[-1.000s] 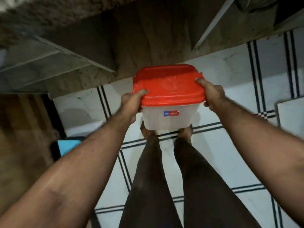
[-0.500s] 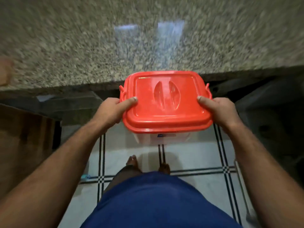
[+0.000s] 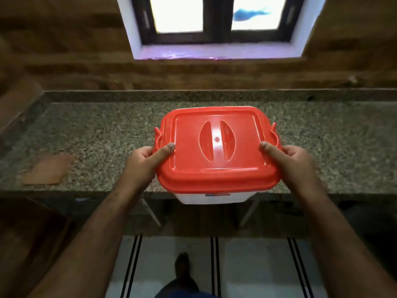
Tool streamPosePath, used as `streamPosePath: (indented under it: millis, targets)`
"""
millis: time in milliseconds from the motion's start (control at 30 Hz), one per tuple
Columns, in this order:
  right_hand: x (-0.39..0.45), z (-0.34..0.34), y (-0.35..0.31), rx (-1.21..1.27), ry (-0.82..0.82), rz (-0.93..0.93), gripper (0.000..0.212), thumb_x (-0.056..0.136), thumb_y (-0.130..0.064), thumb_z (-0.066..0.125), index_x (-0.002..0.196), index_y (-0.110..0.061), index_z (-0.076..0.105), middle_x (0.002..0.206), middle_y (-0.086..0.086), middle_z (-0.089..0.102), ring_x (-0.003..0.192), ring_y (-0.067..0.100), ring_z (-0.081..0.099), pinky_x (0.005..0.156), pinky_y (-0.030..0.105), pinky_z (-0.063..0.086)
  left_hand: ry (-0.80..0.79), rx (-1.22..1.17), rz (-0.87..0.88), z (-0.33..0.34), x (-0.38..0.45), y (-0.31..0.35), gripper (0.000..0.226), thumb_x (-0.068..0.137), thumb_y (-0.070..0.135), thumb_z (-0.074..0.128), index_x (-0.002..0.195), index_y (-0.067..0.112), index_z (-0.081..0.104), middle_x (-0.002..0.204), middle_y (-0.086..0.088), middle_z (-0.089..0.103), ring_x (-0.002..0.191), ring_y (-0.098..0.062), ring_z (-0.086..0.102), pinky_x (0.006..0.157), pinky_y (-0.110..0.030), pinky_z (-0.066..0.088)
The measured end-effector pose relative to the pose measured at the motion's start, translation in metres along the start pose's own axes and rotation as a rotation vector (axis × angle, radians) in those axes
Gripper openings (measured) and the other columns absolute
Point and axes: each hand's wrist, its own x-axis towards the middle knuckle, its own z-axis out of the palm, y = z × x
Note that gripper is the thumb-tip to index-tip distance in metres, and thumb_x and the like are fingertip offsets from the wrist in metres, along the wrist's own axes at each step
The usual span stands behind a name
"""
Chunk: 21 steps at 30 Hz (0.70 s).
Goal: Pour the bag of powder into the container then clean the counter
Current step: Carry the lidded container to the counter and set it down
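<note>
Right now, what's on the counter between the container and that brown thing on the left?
Nothing: in the head view the counter is bare granite between the brown thing and the container, apart from the left hand gripping the container's side.

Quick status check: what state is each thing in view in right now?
container: held up at the counter's front edge, lid on.
red lid: closed over the container.
left hand: grip on the lid's left side.
right hand: grip on the lid's right side.
counter: brown flat piece lying at left.
</note>
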Motion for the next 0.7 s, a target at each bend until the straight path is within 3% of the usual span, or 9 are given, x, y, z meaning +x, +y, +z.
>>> streamPosePath:
  millis: [100, 233, 433, 600, 700]
  targets:
    - [0.035, 0.039, -0.004, 0.088, 0.033, 0.053, 0.081, 0.067, -0.082, 0.082, 0.091, -0.004, 0.078, 0.082, 0.014, 0.081, 0.082, 0.044, 0.079, 0.076, 0.067, 0.063, 0.040, -0.005, 0.004, -0.003, 0.038, 0.002, 0.046, 0.093, 0.051, 0.080, 0.104, 0.007, 0.081, 0.093, -0.010, 0.085, 0.088, -0.027, 0.083, 0.078, -0.038, 0.066]
    - [0.085, 0.083, -0.017, 0.098, 0.064, 0.103, 0.069, 0.068, -0.075, 0.082, 0.091, -0.010, 0.079, 0.082, 0.007, 0.082, 0.082, 0.034, 0.081, 0.075, 0.049, 0.067, 0.056, -0.035, -0.049, -0.010, 0.096, -0.004, 0.040, 0.094, 0.051, 0.079, 0.105, 0.013, 0.077, 0.093, -0.003, 0.085, 0.082, -0.014, 0.083, 0.065, -0.026, 0.062]
    - [0.150, 0.129, -0.029, 0.003, 0.061, 0.148, 0.071, 0.070, -0.080, 0.079, 0.098, -0.014, 0.078, 0.089, 0.003, 0.082, 0.083, 0.023, 0.081, 0.078, 0.046, 0.067, 0.045, 0.039, -0.098, -0.031, 0.190, -0.024, 0.061, 0.082, 0.070, 0.080, 0.106, 0.013, 0.081, 0.094, 0.000, 0.086, 0.091, -0.019, 0.083, 0.084, -0.039, 0.066]
    - [0.172, 0.154, -0.029, -0.034, 0.133, 0.136, 0.062, 0.098, -0.068, 0.062, 0.085, -0.009, 0.076, 0.079, 0.004, 0.077, 0.076, 0.023, 0.074, 0.060, 0.029, 0.047, -0.005, 0.061, -0.095, -0.040, 0.237, -0.031, 0.064, 0.083, 0.073, 0.076, 0.107, 0.014, 0.080, 0.094, 0.000, 0.085, 0.089, -0.018, 0.083, 0.087, -0.044, 0.067]
    - [0.183, 0.159, -0.024, -0.046, 0.140, 0.179, 0.064, 0.102, -0.067, 0.055, 0.080, -0.011, 0.077, 0.072, -0.001, 0.077, 0.070, 0.018, 0.073, 0.058, 0.026, 0.046, -0.029, 0.093, -0.100, -0.042, 0.251, -0.032, 0.073, 0.081, 0.081, 0.071, 0.102, 0.012, 0.081, 0.091, -0.003, 0.085, 0.087, -0.023, 0.083, 0.087, -0.049, 0.068]
